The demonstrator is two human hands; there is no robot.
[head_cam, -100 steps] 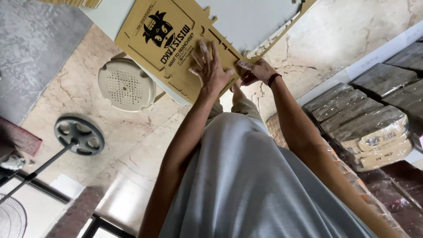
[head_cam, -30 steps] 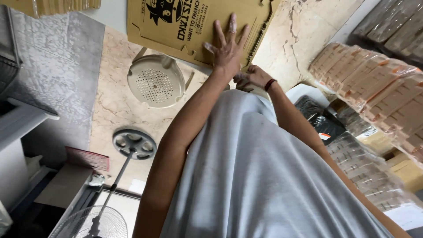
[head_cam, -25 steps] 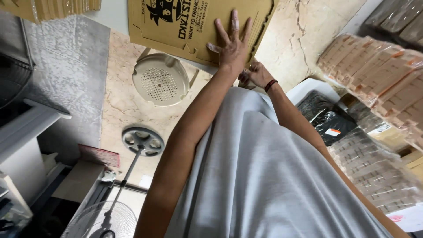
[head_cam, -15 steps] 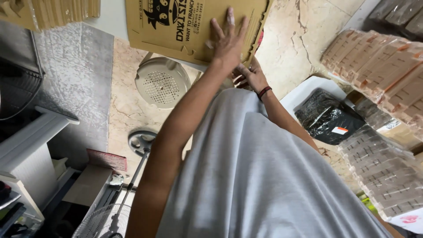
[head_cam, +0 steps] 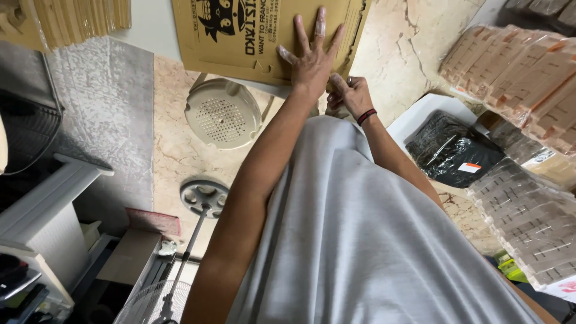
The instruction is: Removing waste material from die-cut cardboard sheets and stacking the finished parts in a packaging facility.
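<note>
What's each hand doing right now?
Left hand: open, palm flat on the cardboard box.
Right hand: fingers curled at the box's lower edge; grip can't be told.

Cardboard sheet (head_cam: pixel 252 36): on the floor (head_cam: pixel 396 54), far edge of view — left hand (head_cam: pixel 312 57) on it
Stool (head_cam: pixel 223 114): just before the sheet
Fan base (head_cam: pixel 204 195): before the stool
Stacked packs (head_cam: pixel 516 72): right
</note>
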